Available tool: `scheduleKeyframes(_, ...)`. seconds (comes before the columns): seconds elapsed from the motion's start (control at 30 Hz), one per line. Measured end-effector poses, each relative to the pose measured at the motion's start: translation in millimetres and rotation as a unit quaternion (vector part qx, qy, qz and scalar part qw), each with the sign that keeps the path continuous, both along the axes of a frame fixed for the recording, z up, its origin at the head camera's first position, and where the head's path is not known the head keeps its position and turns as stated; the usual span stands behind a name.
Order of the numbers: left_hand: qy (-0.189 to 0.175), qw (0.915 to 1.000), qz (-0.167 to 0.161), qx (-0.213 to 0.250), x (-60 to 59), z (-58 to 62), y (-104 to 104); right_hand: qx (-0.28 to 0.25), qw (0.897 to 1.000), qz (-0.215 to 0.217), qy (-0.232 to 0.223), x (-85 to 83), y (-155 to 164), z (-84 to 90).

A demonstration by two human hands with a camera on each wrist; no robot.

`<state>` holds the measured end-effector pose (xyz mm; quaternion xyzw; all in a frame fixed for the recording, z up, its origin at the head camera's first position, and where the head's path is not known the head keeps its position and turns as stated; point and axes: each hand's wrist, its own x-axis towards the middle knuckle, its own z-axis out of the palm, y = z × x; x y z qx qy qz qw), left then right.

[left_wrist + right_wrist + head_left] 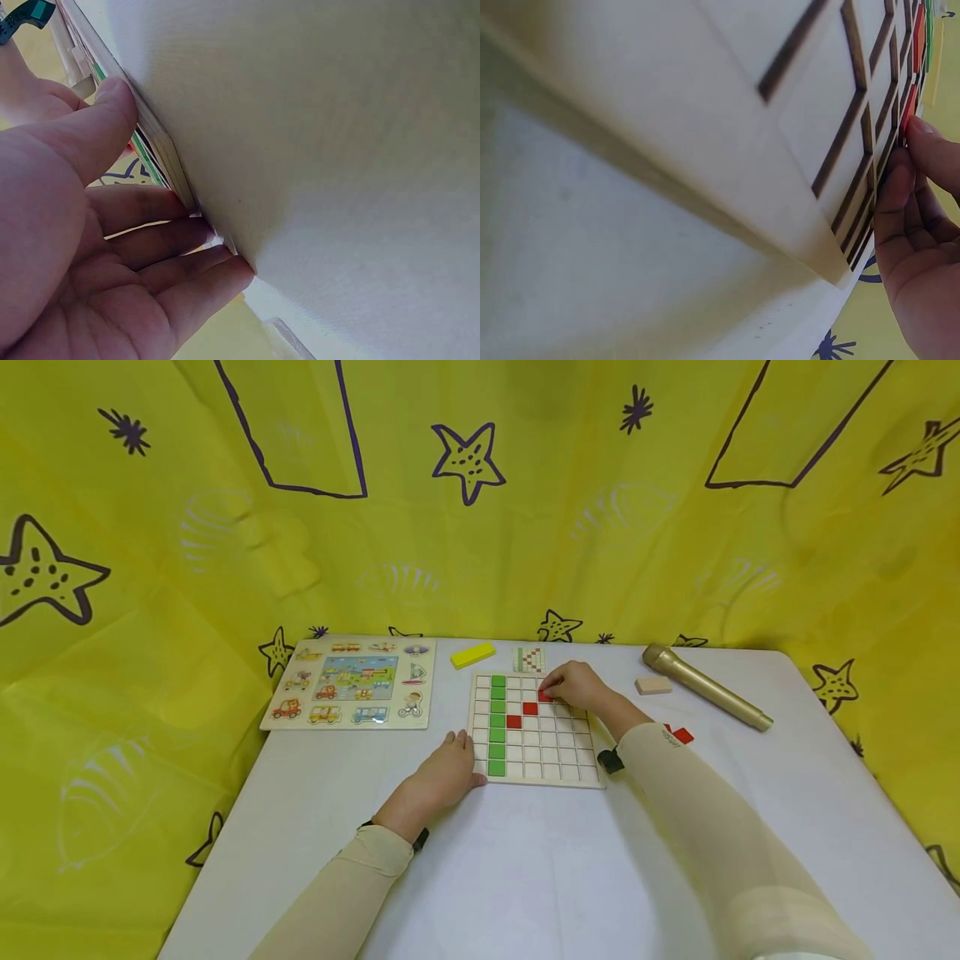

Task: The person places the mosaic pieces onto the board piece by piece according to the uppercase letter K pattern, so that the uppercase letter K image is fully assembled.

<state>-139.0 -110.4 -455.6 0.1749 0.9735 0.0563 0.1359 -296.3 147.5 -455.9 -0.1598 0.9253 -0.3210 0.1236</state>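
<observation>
A wooden grid board (pixel 537 782) lies on the table with a column of green square tiles (pixel 497 721) and a diagonal of red ones. My right hand (pixel 581 687) pinches a red square tile (pixel 545 696) at the top of that diagonal, over a grid cell. Thumb and index finger meet at this tile (pixel 908 109) in the right wrist view. My left hand (pixel 446 770) rests at the board's near left corner. Its fingers (pixel 202 289) are nearly straight, touching the table beside the board's edge, with the thumb along another side.
Behind the board lie a small pattern card (pixel 529 660) and a yellow block (pixel 472 655). A picture puzzle (pixel 347 683) is on the left. To the right are a wooden block (pixel 653 685), a gold microphone (pixel 708 687) and loose red tiles (pixel 682 736), partly behind my right sleeve.
</observation>
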Motion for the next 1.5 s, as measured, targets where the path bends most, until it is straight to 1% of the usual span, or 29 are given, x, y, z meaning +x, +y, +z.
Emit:
scheduleKeyframes(0.23,0.000,1.0000,-0.002,0.001,0.2,0.7,2,-0.013,1.000,-0.005,-0.006,5.3,6,4.1)
scheduleKeyframes(0.4,0.004,1.0000,-0.003,0.004,-0.1,0.4,1,-0.018,1.000,-0.011,0.007,11.1,14,11.1)
scheduleKeyframes(0.53,-0.002,1.0000,0.001,0.006,0.3,0.3,1,-0.014,1.000,-0.017,0.021,15.1,25,14.6)
scheduleKeyframes(0.8,-0.007,0.9998,0.010,0.014,1.3,0.5,0,-0.011,0.999,-0.030,0.033,19.7,47,13.0)
scheduleKeyframes(0.97,-0.010,0.9998,0.012,0.014,1.3,0.2,0,-0.011,0.999,-0.029,0.036,24.2,60,12.9)
scheduleKeyframes(1.17,-0.017,0.9996,0.017,0.017,1.2,2.9,0,-0.014,0.998,-0.034,0.041,29.7,77,14.6)
scheduleKeyframes(1.33,-0.014,0.9997,0.013,0.017,0.9,4.2,0,-0.010,0.998,-0.045,0.040,34.4,89,17.8)
scheduleKeyframes(1.5,-0.011,0.9997,0.009,0.018,0.6,2.0,0,-0.003,0.998,-0.051,0.044,42.7,99,21.0)
